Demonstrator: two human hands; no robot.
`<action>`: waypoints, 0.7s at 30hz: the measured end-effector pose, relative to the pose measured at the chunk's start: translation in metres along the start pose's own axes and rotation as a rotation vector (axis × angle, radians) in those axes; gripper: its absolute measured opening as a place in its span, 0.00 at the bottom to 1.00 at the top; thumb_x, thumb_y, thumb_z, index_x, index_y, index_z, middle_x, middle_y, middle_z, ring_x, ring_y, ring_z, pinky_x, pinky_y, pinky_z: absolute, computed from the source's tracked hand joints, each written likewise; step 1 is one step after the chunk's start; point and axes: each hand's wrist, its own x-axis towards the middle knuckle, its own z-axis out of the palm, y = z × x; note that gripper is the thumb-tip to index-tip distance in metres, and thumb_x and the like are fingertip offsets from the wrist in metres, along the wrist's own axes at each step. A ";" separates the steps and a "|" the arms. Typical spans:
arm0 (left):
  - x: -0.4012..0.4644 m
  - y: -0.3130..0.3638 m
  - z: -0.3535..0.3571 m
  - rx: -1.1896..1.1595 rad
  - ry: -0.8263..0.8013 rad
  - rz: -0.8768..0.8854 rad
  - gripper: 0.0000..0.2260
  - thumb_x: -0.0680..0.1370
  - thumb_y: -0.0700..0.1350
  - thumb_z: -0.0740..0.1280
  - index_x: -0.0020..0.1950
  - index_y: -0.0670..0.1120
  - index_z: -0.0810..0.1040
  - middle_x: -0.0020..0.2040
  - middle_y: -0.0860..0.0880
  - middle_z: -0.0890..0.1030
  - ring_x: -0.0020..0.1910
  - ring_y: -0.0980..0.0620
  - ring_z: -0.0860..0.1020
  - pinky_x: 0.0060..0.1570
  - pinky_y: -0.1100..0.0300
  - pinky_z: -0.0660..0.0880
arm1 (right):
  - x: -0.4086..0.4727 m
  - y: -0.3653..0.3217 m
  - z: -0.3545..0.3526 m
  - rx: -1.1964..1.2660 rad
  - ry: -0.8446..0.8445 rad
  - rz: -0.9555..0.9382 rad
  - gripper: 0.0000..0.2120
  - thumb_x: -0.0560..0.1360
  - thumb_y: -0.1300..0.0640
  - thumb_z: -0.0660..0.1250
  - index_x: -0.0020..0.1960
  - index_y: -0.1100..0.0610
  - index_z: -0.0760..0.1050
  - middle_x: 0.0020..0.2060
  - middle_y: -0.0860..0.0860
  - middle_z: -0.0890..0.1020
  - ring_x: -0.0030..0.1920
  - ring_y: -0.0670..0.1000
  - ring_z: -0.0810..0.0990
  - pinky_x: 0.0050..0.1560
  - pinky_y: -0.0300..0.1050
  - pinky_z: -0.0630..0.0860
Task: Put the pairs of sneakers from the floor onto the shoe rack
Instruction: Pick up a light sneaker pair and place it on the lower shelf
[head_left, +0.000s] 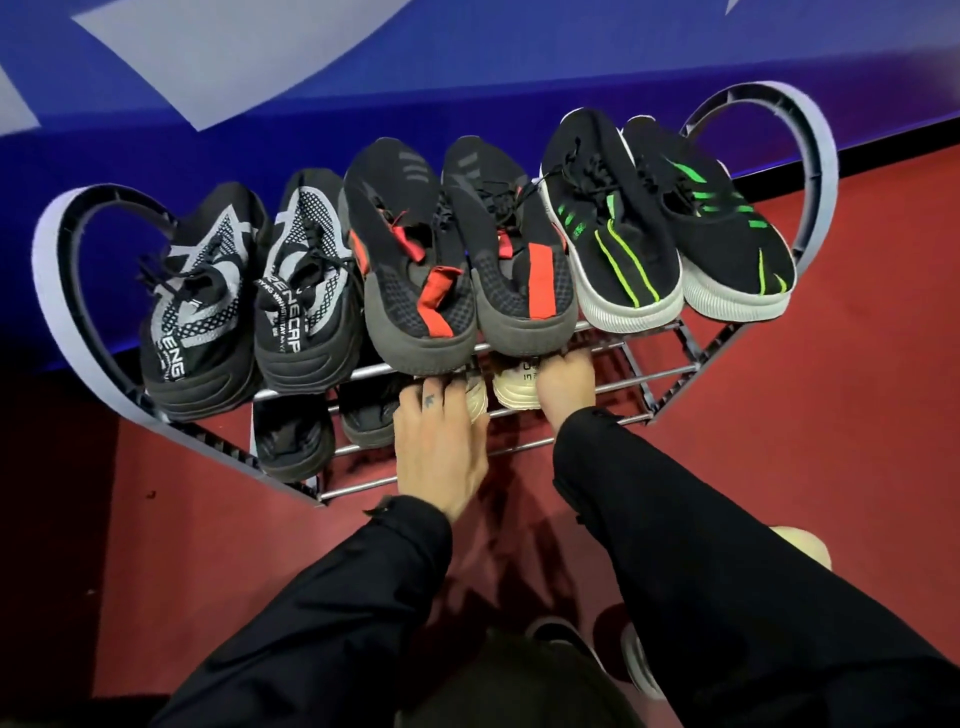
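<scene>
The shoe rack (670, 370) has heart-shaped ends and metal bars. Its top shelf carries three pairs: black-and-white sneakers (208, 306) at left, black-and-red sneakers (467, 260) in the middle, black-and-green sneakers (660, 223) at right. On the shelf below sits a pair of cream sneakers (514, 389), mostly hidden under the top shelf. My left hand (436, 441) grips the left cream shoe and my right hand (563, 384) grips the right one. A pair of black sneakers (296, 441) rests on the lower shelf at left.
A blue wall panel (467, 62) with white shapes stands right behind the rack. The floor (857, 415) is red carpet. My own shoes (639, 660) show at the bottom, close to the rack's front.
</scene>
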 end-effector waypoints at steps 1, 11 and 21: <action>-0.001 0.000 0.000 0.034 0.023 0.027 0.18 0.75 0.50 0.69 0.61 0.43 0.76 0.55 0.40 0.77 0.51 0.38 0.71 0.48 0.44 0.72 | 0.006 0.002 -0.003 -0.118 0.028 -0.119 0.15 0.58 0.74 0.68 0.25 0.56 0.73 0.21 0.51 0.74 0.22 0.47 0.75 0.28 0.37 0.69; 0.005 -0.004 0.006 0.093 -0.062 0.016 0.20 0.74 0.56 0.67 0.63 0.48 0.75 0.53 0.41 0.78 0.52 0.38 0.74 0.60 0.42 0.68 | -0.020 0.003 -0.014 -0.408 0.075 -0.098 0.09 0.72 0.59 0.63 0.41 0.66 0.74 0.41 0.63 0.80 0.44 0.61 0.76 0.44 0.50 0.68; -0.006 0.026 -0.005 -0.064 0.039 0.116 0.25 0.73 0.50 0.67 0.70 0.46 0.73 0.63 0.39 0.74 0.63 0.34 0.69 0.68 0.39 0.64 | -0.050 -0.008 -0.059 -0.316 -0.053 -0.127 0.14 0.77 0.57 0.65 0.61 0.59 0.77 0.54 0.48 0.81 0.52 0.49 0.79 0.57 0.45 0.75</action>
